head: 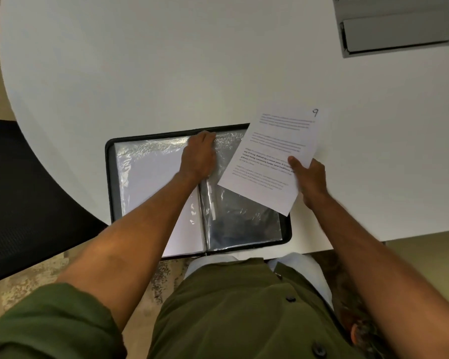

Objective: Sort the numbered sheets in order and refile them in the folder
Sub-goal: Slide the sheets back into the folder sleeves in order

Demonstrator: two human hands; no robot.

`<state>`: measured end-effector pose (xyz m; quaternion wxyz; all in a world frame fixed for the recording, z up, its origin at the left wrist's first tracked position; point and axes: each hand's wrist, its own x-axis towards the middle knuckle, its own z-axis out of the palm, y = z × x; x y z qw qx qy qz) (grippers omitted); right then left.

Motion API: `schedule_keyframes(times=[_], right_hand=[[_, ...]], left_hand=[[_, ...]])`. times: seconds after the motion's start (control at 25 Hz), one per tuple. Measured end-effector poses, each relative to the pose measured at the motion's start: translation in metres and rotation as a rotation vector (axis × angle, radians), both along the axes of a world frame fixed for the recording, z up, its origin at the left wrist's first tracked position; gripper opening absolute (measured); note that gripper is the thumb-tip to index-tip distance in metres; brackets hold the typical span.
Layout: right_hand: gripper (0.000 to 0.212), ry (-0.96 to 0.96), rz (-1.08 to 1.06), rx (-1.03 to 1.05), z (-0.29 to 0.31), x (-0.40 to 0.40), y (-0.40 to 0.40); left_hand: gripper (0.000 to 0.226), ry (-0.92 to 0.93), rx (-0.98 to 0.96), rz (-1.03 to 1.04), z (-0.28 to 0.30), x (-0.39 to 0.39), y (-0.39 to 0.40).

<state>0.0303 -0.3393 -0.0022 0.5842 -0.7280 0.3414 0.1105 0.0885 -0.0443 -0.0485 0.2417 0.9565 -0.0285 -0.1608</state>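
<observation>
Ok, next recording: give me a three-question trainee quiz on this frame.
1. True or false: the display folder lies open on the white table.
2. What number is handwritten on the sheet held in the right hand?
3. Where does the left hand rest? A) on the chair B) near the folder's spine, at the clear sleeves C) on the grey panel

Key: 1 true; 2 nine; 3 B.
</observation>
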Motion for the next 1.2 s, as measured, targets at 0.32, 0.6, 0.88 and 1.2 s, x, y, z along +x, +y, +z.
schedule_keyframes(times=[0.32, 0.6, 0.88, 1.2], right_hand=[[0.036, 0.001, -0.097, 0.064, 0.000, 0.005, 0.000], [0.029, -0.059, -0.234, 0.166, 0.016, 0.036, 0.011], [0.039, -0.028, -0.421, 0.365, 0.013, 0.092, 0.017], [0.042, 0.000, -0.458, 0.505, -0.003, 0.141, 0.025]], left_hand=[[0.040, -0.095, 0.240, -0.140, -0.024, -0.015, -0.008], [0.018, -0.263, 0.157, -0.232, -0.021, 0.000, 0.004], [0.024, -0.164, 0.134, -0.457, -0.008, 0.023, 0.009], [0.030, -0.073, -0.001, -0.404, -0.003, 0.030, 0.001]])
